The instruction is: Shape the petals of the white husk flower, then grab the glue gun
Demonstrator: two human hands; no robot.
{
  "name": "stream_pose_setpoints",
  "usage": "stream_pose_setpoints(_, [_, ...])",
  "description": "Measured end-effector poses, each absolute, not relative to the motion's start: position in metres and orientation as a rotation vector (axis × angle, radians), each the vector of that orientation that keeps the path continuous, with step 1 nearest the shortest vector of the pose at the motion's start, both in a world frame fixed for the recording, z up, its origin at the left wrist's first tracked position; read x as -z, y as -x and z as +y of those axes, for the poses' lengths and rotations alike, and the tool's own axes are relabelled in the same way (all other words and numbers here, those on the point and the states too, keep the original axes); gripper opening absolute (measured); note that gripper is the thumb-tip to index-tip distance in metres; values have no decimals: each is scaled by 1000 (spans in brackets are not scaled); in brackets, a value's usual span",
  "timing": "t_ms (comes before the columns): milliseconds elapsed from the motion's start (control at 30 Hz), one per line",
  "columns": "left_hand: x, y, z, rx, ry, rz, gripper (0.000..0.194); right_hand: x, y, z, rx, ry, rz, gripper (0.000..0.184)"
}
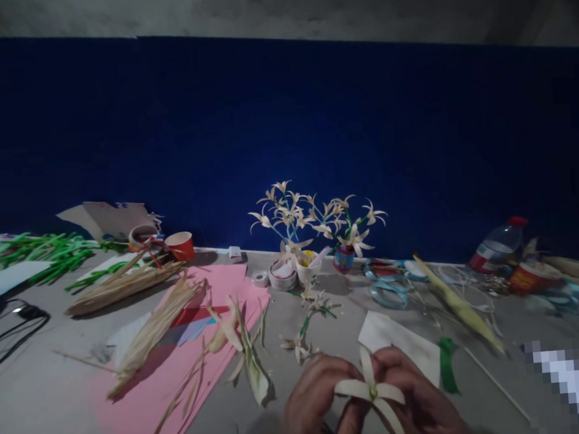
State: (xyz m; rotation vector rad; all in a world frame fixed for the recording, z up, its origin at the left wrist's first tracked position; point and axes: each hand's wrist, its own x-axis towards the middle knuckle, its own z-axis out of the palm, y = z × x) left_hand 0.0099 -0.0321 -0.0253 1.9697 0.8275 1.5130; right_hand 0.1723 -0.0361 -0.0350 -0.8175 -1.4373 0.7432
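Left hand and right hand meet low in the frame, just above the near edge of the tabletop, and both pinch one pale flower between fingers and thumbs. Each hand is closed narrowly on the flower's centre. Its strip petals fan out from a small greenish core: one points up between the hands, one lies over the left fingers, two curl down to the right.

Just behind the hands lies a white card, with a green strip at its right edge. To the left of the card, small loose flowers lie on the bare surface. Further left, a pink sheet carries pale leaf strips and cut leaf pieces.

Near the middle of the tabletop, against the blue wall, stands a bouquet of finished flowers on blue and green stems, set in small cups. Blue scissors lie just right of it, beside a long husk. A bottle with a red cap lies on its side at far right.

At far left lie green stems, a red cup, a tape roll and a black cable. A blurred patch covers the lower right corner
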Motion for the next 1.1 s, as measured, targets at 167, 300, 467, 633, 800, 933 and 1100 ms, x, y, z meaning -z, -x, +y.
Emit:
stream_pose_setpoints(167, [24,-8,-32,-1522,-2019,781,18,36,-174,-36,-777,789,-1455,18])
stream_pose_setpoints(300, [23,-8,-35,-1504,-2041,778,18,34,-176,-36,-794,772,-1481,17])
stream_pose_setpoints(467, [25,-8,-36,-1494,-2015,770,16,37,-178,-37,-830,751,-1487,15])
stream_pose_setpoints(633, [27,-7,-35,-1468,-2040,751,15,45,-181,-38,-928,761,-1481,13])
stream_pose_setpoints(800, [31,-11,-35,-1521,-2093,763,18,45,-179,-40,-1001,702,-1413,15])
stream_pose_setpoints(933, [35,-12,-34,-1607,-2113,784,24,44,-177,-39,-1003,690,-1444,18])
stream_pose_setpoints(1100, [30,-10,-34,-1546,-2141,804,23,50,-176,-36,-932,746,-1397,12])
